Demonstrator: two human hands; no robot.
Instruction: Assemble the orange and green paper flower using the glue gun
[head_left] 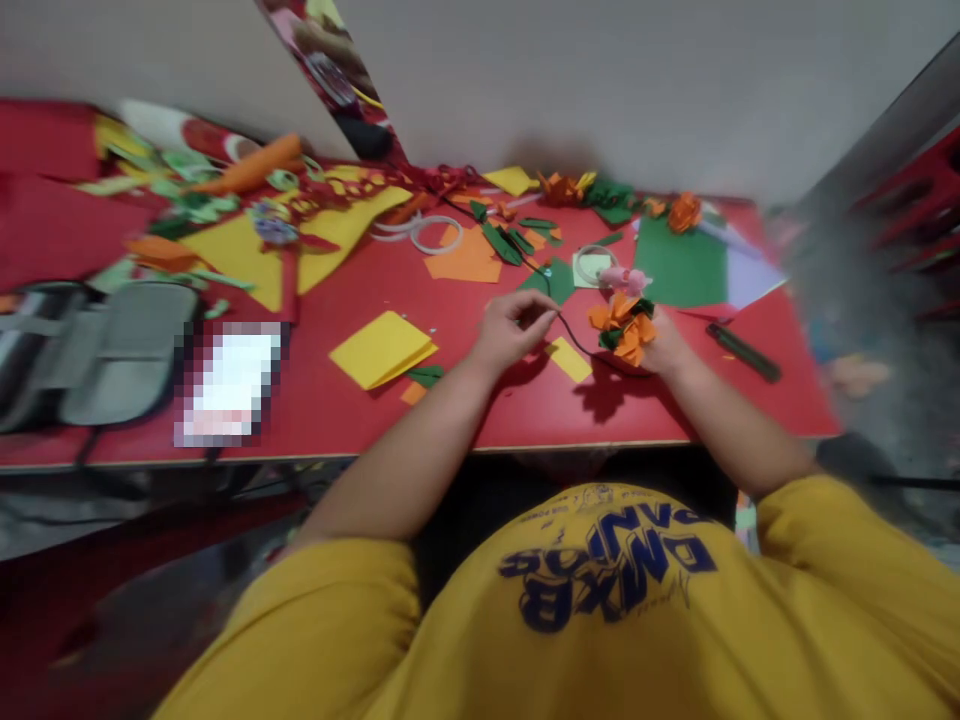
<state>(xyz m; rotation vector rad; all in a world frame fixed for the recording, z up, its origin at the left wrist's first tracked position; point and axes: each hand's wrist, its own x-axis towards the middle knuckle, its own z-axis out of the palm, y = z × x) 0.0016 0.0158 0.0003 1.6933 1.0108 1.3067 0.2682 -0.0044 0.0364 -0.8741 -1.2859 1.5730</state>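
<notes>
My left hand (514, 328) is closed, thumb and fingertips pinching a thin dark cord (577, 343). The cord sags from there towards my right hand, and another stretch runs up among green paper leaves on the table. An orange paper flower (626, 328) with dark green bits is held by my right hand (666, 345), whose fingers are mostly hidden behind it. A small yellow paper piece (570, 360) lies below the cord. Just beyond the flower are a pink item (626, 281) and a pale tape ring (596, 263).
A folded yellow paper (384, 350) lies left of my hands, with a blurred-out phone-like object (236, 385) and an open grey case (124, 350) farther left. A dark green cutter-like tool (742, 352) lies at right. Paper scraps and flowers line the red table's (420, 430) back, against the wall.
</notes>
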